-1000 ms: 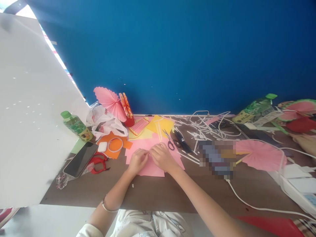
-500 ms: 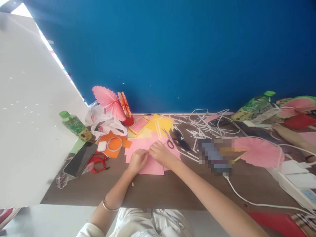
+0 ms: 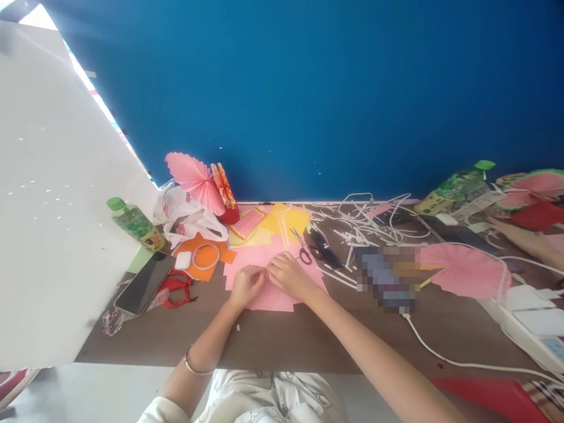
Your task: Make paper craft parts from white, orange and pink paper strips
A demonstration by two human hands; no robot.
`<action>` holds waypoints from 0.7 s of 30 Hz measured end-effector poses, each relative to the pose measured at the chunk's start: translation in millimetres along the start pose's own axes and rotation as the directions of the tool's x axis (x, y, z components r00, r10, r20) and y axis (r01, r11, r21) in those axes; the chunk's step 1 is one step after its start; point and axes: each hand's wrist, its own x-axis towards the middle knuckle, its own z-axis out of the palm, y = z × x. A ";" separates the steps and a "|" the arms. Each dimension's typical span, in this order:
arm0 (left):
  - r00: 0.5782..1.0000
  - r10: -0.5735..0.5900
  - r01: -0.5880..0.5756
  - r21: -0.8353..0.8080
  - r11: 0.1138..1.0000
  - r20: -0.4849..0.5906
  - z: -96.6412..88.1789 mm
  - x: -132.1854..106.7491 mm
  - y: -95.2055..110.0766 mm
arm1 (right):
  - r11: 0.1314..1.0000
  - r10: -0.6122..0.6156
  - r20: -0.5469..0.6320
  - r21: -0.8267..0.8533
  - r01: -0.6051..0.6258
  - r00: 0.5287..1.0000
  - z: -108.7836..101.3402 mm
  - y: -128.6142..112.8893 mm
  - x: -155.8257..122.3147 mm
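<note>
My left hand (image 3: 247,285) and my right hand (image 3: 286,274) meet fingertip to fingertip over a loose pile of pink paper sheets (image 3: 273,301). Both sets of fingers are closed in a pinch. Whatever lies between them is too small or hidden to make out. Just beyond my right hand lie dark-handled scissors (image 3: 304,254), blades pointing away. Yellow paper (image 3: 296,218) with thin white strips on it and a pleated pink paper piece (image 3: 247,223) lie behind the pile.
On the left are a phone (image 3: 144,283), a green-capped bottle (image 3: 136,224), orange paper (image 3: 203,271), red scissors (image 3: 178,291) and a pink paper fan (image 3: 198,182). Rightward lie white paper scraps (image 3: 352,235), a cable (image 3: 434,351), another pink fan (image 3: 467,273) and another person's arm (image 3: 524,238).
My hands stay pinched together in almost the same place. The right edge of the pink sheets sits slightly farther out. The other person's arm at the right has shifted a little.
</note>
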 end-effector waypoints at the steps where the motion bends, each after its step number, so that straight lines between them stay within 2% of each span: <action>1: 1.000 -0.008 0.008 -0.011 1.000 0.000 -0.2 0.1 0.6 | 1.000 0.008 -0.004 0.025 -0.007 1.000 -0.1 0.0 -0.5; 6: 0.999 -0.051 0.051 -0.091 0.995 0.003 -1.0 1.0 4.5 | 0.982 0.086 -0.038 0.169 -0.079 0.996 0.0 -1.8 -0.8; 10: 0.993 -0.121 0.120 -0.208 0.971 0.011 -2.0 1.8 7.0 | 0.916 0.273 -0.097 0.331 -0.228 0.957 3.9 -5.2 0.1; 14: 0.977 -0.214 0.209 -0.356 0.911 0.027 -6.4 4.2 7.8 | 0.760 0.529 -0.133 0.514 -0.398 0.838 8.0 -4.1 -2.5; 18: 0.952 -0.305 0.270 -0.508 0.818 0.015 -13.3 8.3 6.3 | 0.569 0.728 -0.111 0.648 -0.506 0.677 8.5 9.1 -11.0; 21: 0.926 -0.378 0.296 -0.624 0.723 0.001 -17.4 10.4 3.6 | 0.444 0.826 -0.088 0.710 -0.546 0.557 5.7 23.3 -20.0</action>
